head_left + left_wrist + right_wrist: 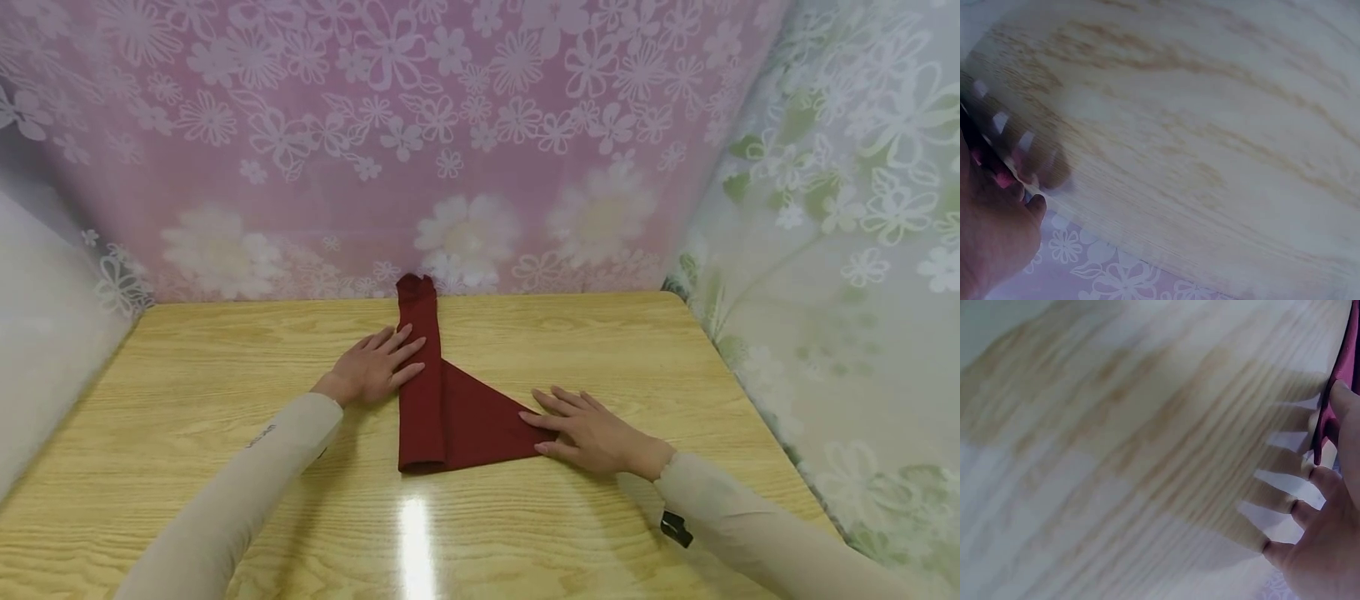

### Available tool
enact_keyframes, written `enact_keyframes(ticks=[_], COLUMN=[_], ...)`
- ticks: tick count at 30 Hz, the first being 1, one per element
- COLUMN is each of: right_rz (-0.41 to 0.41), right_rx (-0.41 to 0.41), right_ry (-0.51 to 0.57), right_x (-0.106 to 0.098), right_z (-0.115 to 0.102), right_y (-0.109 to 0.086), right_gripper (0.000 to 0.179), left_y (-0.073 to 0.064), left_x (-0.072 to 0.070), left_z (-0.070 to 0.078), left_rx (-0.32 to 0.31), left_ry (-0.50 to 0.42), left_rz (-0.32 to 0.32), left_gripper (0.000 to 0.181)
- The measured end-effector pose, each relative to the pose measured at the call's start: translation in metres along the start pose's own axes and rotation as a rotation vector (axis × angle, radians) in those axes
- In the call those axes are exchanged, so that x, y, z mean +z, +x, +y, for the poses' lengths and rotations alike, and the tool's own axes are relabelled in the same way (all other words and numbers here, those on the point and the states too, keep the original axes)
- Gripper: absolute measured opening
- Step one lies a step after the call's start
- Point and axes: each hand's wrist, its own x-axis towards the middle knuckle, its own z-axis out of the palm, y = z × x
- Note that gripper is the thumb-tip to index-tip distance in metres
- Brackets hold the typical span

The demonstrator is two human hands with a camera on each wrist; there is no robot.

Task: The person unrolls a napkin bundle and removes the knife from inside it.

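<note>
A dark red cloth [480, 421] lies on the wooden table, with a long folded strip [422, 429] on its left and a flat, pointed flap reaching to the right. Across the strip's upper half rest the spread fingers of my left hand [375, 367]. My right hand [592, 432] touches the flap's right tip, its fingers extended over the cloth and the tabletop. In the left wrist view, my left hand [997, 237] shows at the lower left edge. The right wrist view has my right hand [1329, 544] beside the cloth's edge [1335, 381], fingertips down on the wood.
The wooden table [225, 358] extends around the cloth and shows a bright light reflection near its front. Behind it hangs a pink floral curtain [315, 200], which the strip's bunched top end overlaps in the head view. A pale floral sheet [847, 275] borders the right side.
</note>
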Motion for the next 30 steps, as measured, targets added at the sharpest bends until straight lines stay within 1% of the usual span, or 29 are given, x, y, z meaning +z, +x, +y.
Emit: enact_keyframes(ticks=[3,5,8,10,13,16,18,22,26,30], right_rz=[0.005,0.010,0.016,0.017,0.016,0.019,0.028,0.036,0.036,0.037], right_rx=[0.009,0.019,0.026,0.029,0.027,0.028,0.023,0.014,0.010,0.004], right_ry=[0.017,0.025,0.024,0.019,0.018,0.022,0.029,0.032,0.033,0.031], right_x=[0.002,0.003,0.005,0.006,0.007,0.007,0.006,0.006,0.005,0.004], right_z=[-0.001,-0.001,-0.002,-0.002,-0.001,-0.001,-0.001,-0.001,-0.001,-0.003], right_y=[0.000,-0.001,-0.003,-0.003,-0.004,-0.005,-0.006,-0.007,-0.004,-0.001], right_gripper=[0.050,0.050,0.050,0.050,0.049,0.049,0.048,0.048,0.048,0.048], left_y=[-0.001,0.000,0.001,0.001,-0.001,-0.003,-0.004,-0.004,-0.003,0.000], left_x=[-0.002,-0.003,-0.004,-0.004,-0.004,-0.002,-0.002,-0.004,-0.008,-0.013], left_z=[0.001,0.002,0.006,0.009,0.016,0.022,0.026,0.033,0.040,0.050], left_rx=[-0.004,-0.005,-0.014,-0.024,-0.051,-0.074,-0.086,-0.110,-0.150,-0.173], left_ry=[0.024,0.062,0.141,0.194,0.225,0.205,0.159,0.094,0.045,0.000], left_rz=[0.002,0.017,0.048,0.081,0.117,0.157,0.181,0.220,0.236,0.247], left_gripper=[0.057,0.057,0.057,0.057,0.056,0.055,0.054,0.053,0.053,0.053])
